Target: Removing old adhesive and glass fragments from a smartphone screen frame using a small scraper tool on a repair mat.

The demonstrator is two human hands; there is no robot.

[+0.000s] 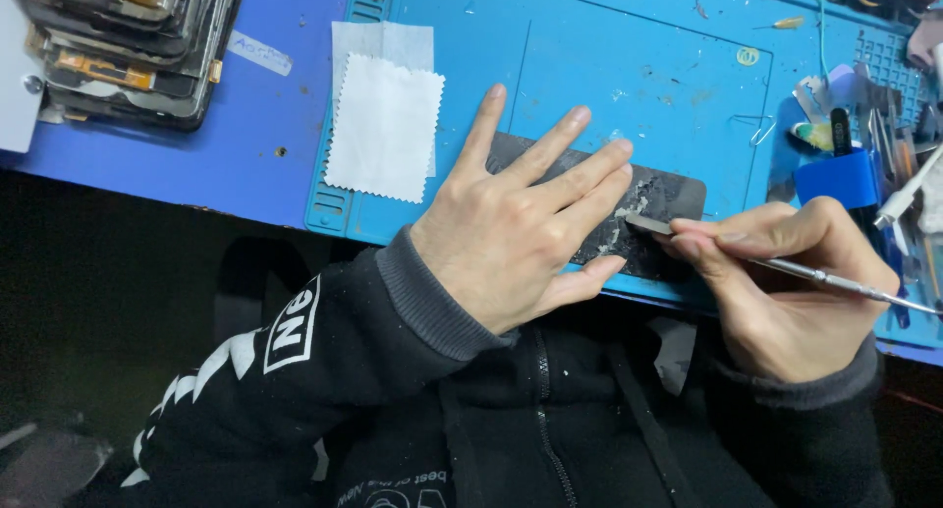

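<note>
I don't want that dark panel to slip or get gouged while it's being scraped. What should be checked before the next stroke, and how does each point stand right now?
1. Left hand flat on the dark panel, fingers spread: ok.
2. Panel lies wholly on the blue mat: cannot tell, the hands cover its near edge.
3. Right hand grips the metal scraper like a pen: ok.
4. Scraper tip rests on the panel at the pale residue: ok.
5. Left fingertips out of the blade's way: not ok, they lie right beside the tip.
6. White cloth within reach: ok.
</note>
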